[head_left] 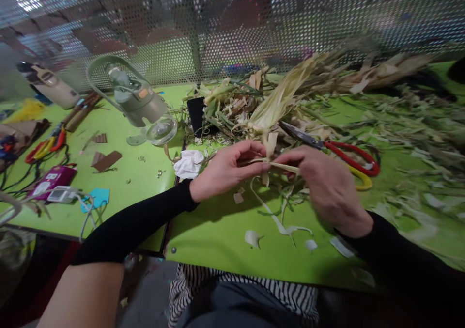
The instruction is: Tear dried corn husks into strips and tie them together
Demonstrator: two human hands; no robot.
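Observation:
A pale bundle of corn husk (278, 105) fans out away from me, its narrow end between my two hands. My left hand (232, 168) pinches that narrow end and a thin husk strip from the left. From the right, my right hand (329, 185) grips the strip (285, 166), which runs crosswise over the bundle. Both hands have their fingers closed, and some fingertips are hidden. Just beyond my right hand lie scissors (350, 158) with red and yellow handles. A curled husk strip (271, 214) lies on the green table below my hands.
Husk scraps (232, 107) pile along the perforated metal screen (240, 27) at the back. A dark phone-like slab (196, 116) leans there. To the left stand a green bottle (138, 100), crumpled tissue (189, 164), a purple box (54, 181), cables and a second pair of scissors (47, 146).

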